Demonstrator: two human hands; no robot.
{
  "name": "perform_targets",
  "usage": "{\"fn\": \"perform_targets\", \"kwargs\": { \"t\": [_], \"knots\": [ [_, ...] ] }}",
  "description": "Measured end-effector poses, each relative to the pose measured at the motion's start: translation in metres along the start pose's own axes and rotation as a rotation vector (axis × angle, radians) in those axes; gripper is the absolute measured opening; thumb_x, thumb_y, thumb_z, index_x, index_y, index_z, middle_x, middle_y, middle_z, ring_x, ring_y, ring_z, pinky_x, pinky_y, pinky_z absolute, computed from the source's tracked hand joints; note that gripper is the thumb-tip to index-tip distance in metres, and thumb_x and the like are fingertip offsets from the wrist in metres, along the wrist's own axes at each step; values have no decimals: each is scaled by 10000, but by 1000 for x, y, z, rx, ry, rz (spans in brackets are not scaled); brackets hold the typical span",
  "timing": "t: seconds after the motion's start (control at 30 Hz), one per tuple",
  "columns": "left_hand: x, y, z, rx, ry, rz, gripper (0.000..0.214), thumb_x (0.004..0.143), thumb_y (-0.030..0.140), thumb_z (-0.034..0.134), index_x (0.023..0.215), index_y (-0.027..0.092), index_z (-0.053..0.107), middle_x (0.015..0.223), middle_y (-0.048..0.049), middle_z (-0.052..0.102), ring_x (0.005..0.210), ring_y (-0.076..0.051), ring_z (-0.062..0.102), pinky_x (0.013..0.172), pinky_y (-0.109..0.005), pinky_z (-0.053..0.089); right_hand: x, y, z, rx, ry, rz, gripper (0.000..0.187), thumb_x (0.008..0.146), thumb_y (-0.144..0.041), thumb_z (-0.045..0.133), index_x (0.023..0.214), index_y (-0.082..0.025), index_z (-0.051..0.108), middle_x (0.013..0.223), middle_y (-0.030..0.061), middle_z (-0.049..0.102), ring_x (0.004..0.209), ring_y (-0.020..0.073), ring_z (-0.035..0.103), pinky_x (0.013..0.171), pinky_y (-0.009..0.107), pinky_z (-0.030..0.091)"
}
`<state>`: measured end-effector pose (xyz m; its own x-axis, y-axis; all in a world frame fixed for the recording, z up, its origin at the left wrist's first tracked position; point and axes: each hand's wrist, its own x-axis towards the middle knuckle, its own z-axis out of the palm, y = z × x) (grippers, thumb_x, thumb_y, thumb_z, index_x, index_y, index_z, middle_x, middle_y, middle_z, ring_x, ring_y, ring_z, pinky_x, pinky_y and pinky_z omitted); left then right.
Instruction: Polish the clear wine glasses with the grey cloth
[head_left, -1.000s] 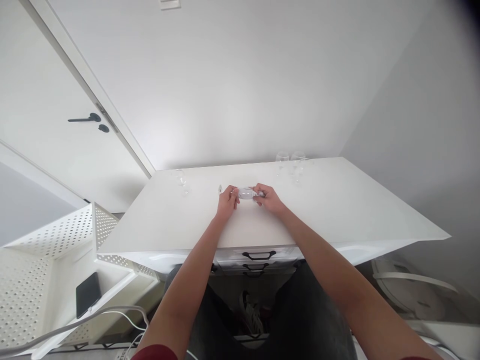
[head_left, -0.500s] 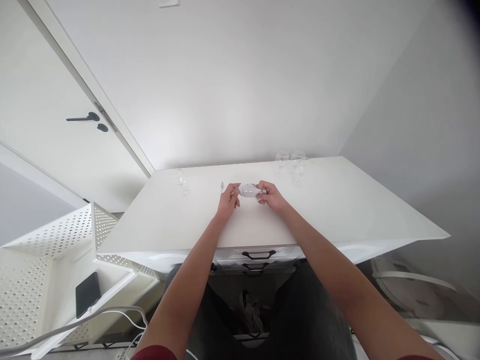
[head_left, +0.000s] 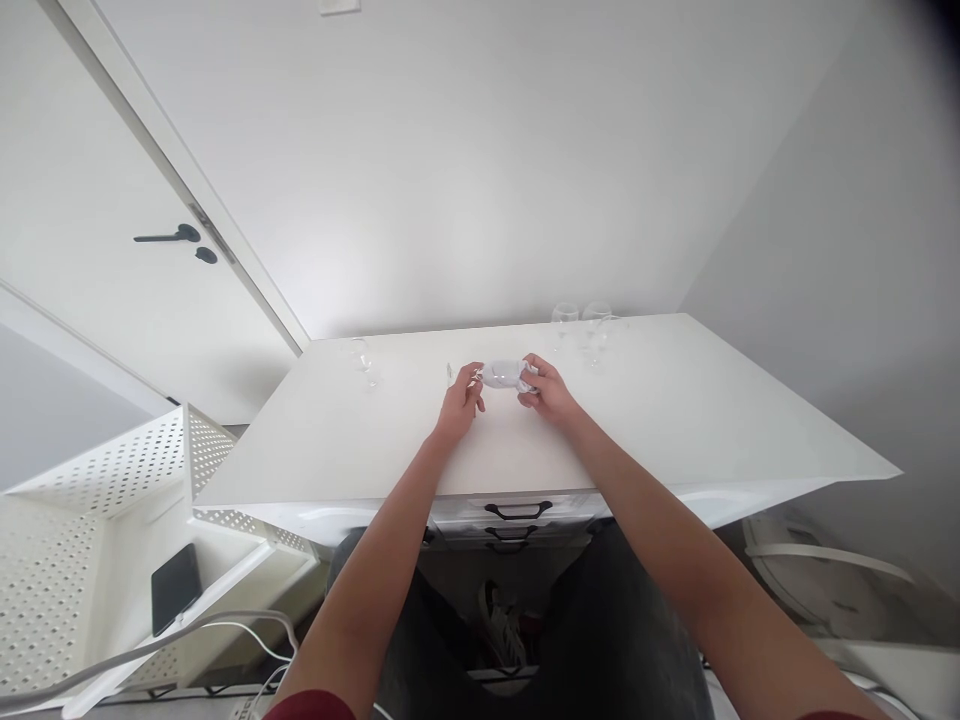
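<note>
Over the middle of a white table [head_left: 675,420] I hold a clear wine glass [head_left: 498,375] sideways between both hands. My left hand [head_left: 461,400] pinches the stem end, with the glass's foot [head_left: 450,375] sticking out to the left. My right hand [head_left: 547,392] is closed on a white cloth [head_left: 517,377] pressed into the bowl's mouth. Both hands are a little above the tabletop.
One wine glass [head_left: 362,358] stands at the table's back left, and two more [head_left: 581,325] at the back middle-right. Drawers with black handles [head_left: 516,512] sit under the table front. A white perforated shelf [head_left: 112,470] with a dark tablet [head_left: 176,588] is at left.
Both hands have lifted the glass slightly and shifted it away from me and to the right; the right hand has turned the cloth in the bowl.
</note>
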<state>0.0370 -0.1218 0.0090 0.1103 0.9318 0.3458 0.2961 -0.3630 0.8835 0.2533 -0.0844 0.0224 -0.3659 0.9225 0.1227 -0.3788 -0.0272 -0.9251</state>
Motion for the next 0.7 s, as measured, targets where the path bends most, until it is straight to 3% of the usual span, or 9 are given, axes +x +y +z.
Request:
{"fn": "perform_targets", "kwargs": {
  "t": [0.17, 0.37, 0.6, 0.7],
  "knots": [
    [1, -2, -2, -21, 69, 7, 335, 1034, 286, 451, 1353, 296, 553, 961, -8, 617, 479, -47, 430, 523, -241, 435, 2, 1, -3, -47, -103, -7, 421, 705, -346, 895, 782, -235, 496, 732, -42, 525, 567, 93, 405, 517, 265, 338],
    [4, -9, -1, 32, 58, 45, 282, 1052, 365, 471, 1298, 266, 568, 854, 5, 566, 625, -100, 506, 635, -259, 457, 3, 0, -4, -53, -56, -26, 362, 715, -314, 847, 770, -235, 497, 691, -53, 503, 550, 96, 395, 520, 273, 330],
    [4, -10, -2, 45, 75, 28, 298, 1047, 454, 469, 1253, 268, 578, 784, 14, 504, 636, -136, 502, 660, -306, 448, 1, 7, -1, -422, 5, -260, 244, 747, -256, 724, 694, -224, 488, 896, 45, 693, 672, 159, 551, 580, 303, 384],
    [6, -12, -1, 53, 89, 28, 302, 1046, 495, 464, 1208, 258, 559, 801, 9, 503, 635, -141, 493, 639, -307, 424, -1, 9, 1, -519, 34, -290, 236, 791, -312, 710, 737, -239, 492, 864, 41, 697, 675, 176, 580, 591, 306, 413]
  ]
}}
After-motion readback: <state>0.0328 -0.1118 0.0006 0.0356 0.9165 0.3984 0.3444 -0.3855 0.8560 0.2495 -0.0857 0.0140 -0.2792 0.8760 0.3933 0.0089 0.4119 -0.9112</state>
